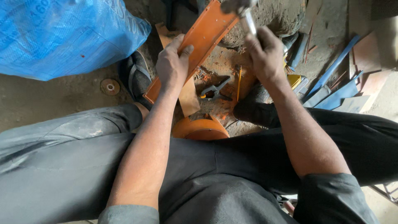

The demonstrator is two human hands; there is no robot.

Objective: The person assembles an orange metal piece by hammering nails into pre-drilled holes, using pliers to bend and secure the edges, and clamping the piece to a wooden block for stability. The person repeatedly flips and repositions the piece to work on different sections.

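— How do the arms lie?
— Both reach forward and down between the knees, forearms bare, sleeves at the elbows.
— The left hand [172,62]?
— Fingers curled, thumb spread, clamped.
— The right hand [265,52]?
— Fisted, knuckles up, wrist bent slightly.

Orange panel [203,37]: top end cut off by frame edge; lower end hidden behind left hand [172,66]. Hammer [245,14] blurred, head partly out of frame. Right hand [265,54] covers its handle. Orange disc [200,129] half hidden by lap.
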